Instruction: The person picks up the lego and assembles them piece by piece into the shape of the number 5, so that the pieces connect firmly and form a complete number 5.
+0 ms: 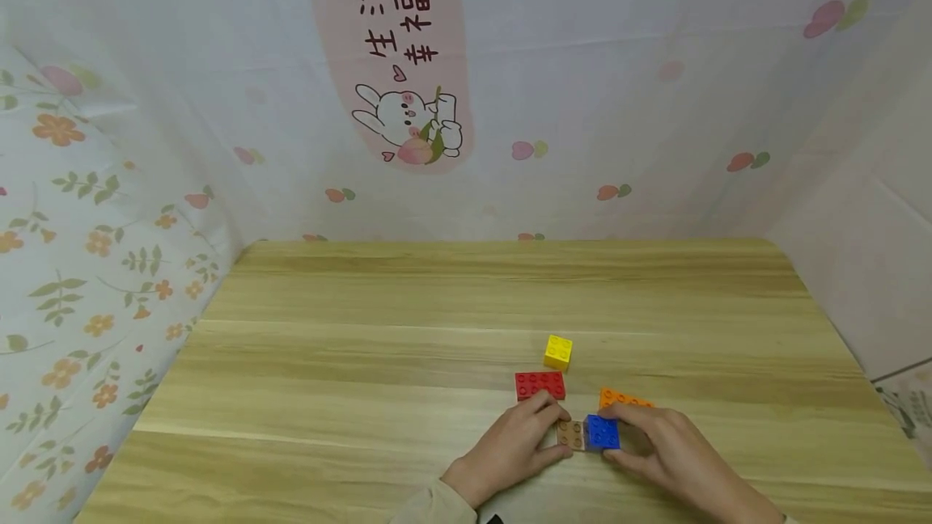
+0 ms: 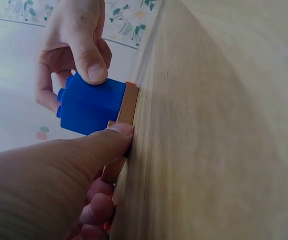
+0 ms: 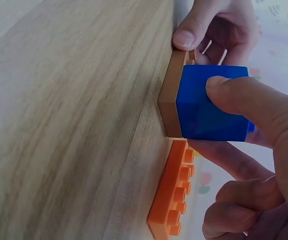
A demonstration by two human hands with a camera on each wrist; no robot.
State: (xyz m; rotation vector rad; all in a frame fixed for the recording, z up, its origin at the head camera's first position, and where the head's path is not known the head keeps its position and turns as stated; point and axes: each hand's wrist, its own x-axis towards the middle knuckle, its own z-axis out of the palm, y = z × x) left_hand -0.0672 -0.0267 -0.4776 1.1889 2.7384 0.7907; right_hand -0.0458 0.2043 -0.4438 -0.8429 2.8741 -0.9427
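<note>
Left hand (image 1: pixel 517 445): pinches brown brick (image 1: pixel 570 434). Right hand (image 1: pixel 668 447): pinches blue brick (image 1: pixel 603 432), atop the brown one's end. Nearby: orange brick (image 3: pixel 169 195), red brick (image 1: pixel 537 384).

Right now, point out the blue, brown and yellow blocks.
Blue block (image 3: pixel 202 118): right wrist view, flat side.
Brown block (image 3: pixel 172 86): right wrist view, smooth edge.
Yellow block (image 1: pixel 559 349): head view, studded top.
</note>
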